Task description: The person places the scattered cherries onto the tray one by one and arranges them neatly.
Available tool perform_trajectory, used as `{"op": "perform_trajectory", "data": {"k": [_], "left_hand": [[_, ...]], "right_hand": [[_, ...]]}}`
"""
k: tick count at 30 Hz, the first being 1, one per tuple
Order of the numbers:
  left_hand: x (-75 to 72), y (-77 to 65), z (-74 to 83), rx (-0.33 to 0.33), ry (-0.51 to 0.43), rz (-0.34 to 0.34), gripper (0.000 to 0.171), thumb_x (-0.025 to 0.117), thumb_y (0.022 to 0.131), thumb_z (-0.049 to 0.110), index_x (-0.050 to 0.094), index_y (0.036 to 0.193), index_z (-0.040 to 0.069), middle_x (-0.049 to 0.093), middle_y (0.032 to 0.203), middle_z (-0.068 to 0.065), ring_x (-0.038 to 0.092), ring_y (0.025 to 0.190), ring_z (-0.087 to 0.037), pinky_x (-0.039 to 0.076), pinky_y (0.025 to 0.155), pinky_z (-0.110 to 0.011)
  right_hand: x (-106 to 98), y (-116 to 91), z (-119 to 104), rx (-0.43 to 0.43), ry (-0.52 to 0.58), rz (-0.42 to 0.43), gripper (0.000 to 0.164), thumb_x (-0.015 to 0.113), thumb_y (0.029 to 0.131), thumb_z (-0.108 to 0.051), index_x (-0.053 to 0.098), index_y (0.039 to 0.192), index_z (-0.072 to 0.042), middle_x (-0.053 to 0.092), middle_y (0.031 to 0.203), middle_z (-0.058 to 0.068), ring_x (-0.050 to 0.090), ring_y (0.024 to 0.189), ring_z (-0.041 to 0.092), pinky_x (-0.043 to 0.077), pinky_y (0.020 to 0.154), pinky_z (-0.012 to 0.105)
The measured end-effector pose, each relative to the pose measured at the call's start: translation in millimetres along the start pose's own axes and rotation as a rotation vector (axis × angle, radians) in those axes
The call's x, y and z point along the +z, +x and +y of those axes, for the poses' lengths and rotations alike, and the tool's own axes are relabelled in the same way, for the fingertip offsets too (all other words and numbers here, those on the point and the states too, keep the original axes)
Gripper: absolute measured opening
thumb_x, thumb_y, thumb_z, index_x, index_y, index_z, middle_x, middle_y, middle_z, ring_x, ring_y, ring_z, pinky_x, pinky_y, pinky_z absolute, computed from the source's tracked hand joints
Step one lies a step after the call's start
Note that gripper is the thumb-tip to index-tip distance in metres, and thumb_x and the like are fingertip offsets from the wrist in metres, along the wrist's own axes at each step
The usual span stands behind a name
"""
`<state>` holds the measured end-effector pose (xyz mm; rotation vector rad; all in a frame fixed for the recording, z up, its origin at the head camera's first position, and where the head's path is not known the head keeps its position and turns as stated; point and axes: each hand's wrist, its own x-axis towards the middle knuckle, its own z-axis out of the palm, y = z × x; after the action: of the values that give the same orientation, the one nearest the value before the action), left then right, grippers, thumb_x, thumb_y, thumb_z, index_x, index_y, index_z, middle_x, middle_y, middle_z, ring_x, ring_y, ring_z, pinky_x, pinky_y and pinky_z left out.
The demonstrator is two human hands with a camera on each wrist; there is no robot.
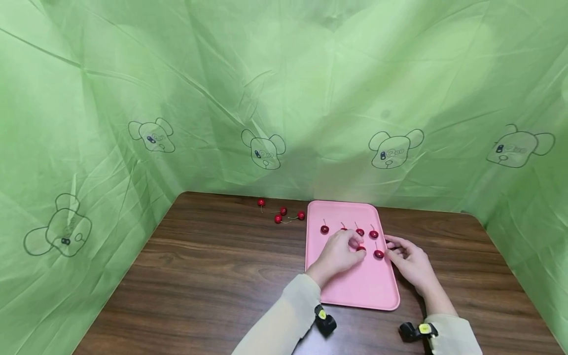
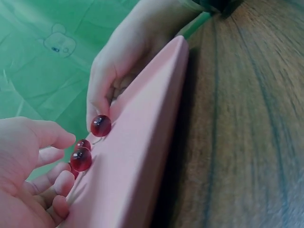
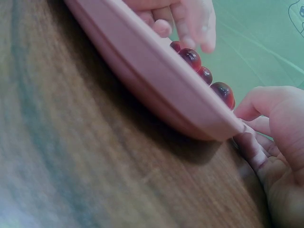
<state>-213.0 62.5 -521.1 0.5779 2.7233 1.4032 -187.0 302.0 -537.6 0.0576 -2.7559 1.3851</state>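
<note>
A pink tray (image 1: 346,291) lies on the wooden table, with several dark red cherries on it, their stems mostly pointing away. My left hand (image 1: 340,251) is over the tray, thumb and forefinger apart on either side of a cherry (image 1: 361,248). In the left wrist view, a gap shows between its fingertips and the nearest cherry (image 2: 81,159). My right hand (image 1: 410,261) grips the tray's right edge between thumb and fingers, beside another cherry (image 1: 378,254). In the right wrist view, this hand (image 3: 280,137) meets the tray rim (image 3: 209,128). The left hand partly covers one cherry behind it.
Several brighter red cherries (image 1: 278,218) with stems lie on the brown table (image 1: 213,251), left of the tray's far end. Green cloth (image 1: 310,98) with drawn mouse heads hangs behind and at both sides. Black straps are on both wrists.
</note>
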Motion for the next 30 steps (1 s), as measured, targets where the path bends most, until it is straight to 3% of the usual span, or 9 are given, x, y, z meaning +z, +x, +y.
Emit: {"op": "perform_trajectory", "data": {"k": [6, 11, 16, 20, 25, 30], "left_hand": [[-8.6, -0.7, 5.2, 0.005, -0.075, 0.006, 0.024, 0.087, 0.089, 0.018, 0.076, 0.110, 0.014, 0.072, 0.100, 0.008, 0.066, 0.088, -0.002, 0.051, 0.086, -0.019], [-19.6, -2.3, 12.5, 0.014, -0.081, 0.017, 0.023, 0.086, 0.090, 0.020, 0.077, 0.111, 0.014, 0.072, 0.102, 0.007, 0.064, 0.090, -0.002, 0.050, 0.084, -0.020], [-33.4, -3.5, 14.1, 0.036, -0.108, 0.035, 0.024, 0.085, 0.093, 0.017, 0.077, 0.114, 0.010, 0.073, 0.107, 0.003, 0.069, 0.100, -0.013, 0.051, 0.089, -0.021], [-46.6, -2.5, 10.3, 0.040, -0.122, 0.051, 0.025, 0.085, 0.092, 0.014, 0.076, 0.115, 0.008, 0.074, 0.106, -0.003, 0.069, 0.095, -0.017, 0.052, 0.087, -0.021], [-66.2, -0.9, 0.1, 0.015, -0.098, 0.080, 0.024, 0.083, 0.094, 0.018, 0.076, 0.115, 0.010, 0.075, 0.106, -0.001, 0.062, 0.078, -0.005, 0.052, 0.076, -0.023], [-88.1, 2.2, -16.0, -0.012, -0.027, 0.127, 0.025, 0.082, 0.095, 0.021, 0.078, 0.117, 0.011, 0.075, 0.106, 0.001, 0.062, 0.080, -0.006, 0.052, 0.077, -0.026]], "right_hand": [[-0.2, 0.0, -0.9, -0.001, 0.000, -0.003, 0.045, 0.074, 0.104, -0.020, 0.067, 0.145, -0.002, 0.072, 0.116, 0.014, 0.063, 0.088, 0.010, 0.053, 0.072, 0.021], [-0.5, 0.6, 0.8, 0.003, -0.016, 0.001, 0.045, 0.073, 0.104, -0.018, 0.066, 0.146, -0.002, 0.072, 0.118, 0.015, 0.063, 0.089, 0.012, 0.053, 0.073, 0.021], [0.4, 1.5, 2.2, 0.004, -0.023, 0.007, 0.045, 0.073, 0.104, -0.018, 0.067, 0.146, -0.003, 0.071, 0.119, 0.013, 0.063, 0.090, 0.012, 0.052, 0.073, 0.021], [0.9, 0.6, 1.8, -0.002, -0.008, 0.009, 0.045, 0.074, 0.103, -0.017, 0.067, 0.145, -0.002, 0.071, 0.118, 0.014, 0.062, 0.088, 0.010, 0.052, 0.072, 0.021], [0.6, -1.0, -0.1, -0.008, 0.009, 0.014, 0.045, 0.075, 0.102, -0.017, 0.068, 0.144, -0.002, 0.072, 0.118, 0.014, 0.062, 0.086, 0.008, 0.051, 0.072, 0.020], [0.8, -0.5, -0.3, -0.011, 0.018, 0.017, 0.044, 0.076, 0.102, -0.015, 0.068, 0.144, -0.001, 0.073, 0.118, 0.015, 0.062, 0.086, 0.007, 0.051, 0.072, 0.020]]}}
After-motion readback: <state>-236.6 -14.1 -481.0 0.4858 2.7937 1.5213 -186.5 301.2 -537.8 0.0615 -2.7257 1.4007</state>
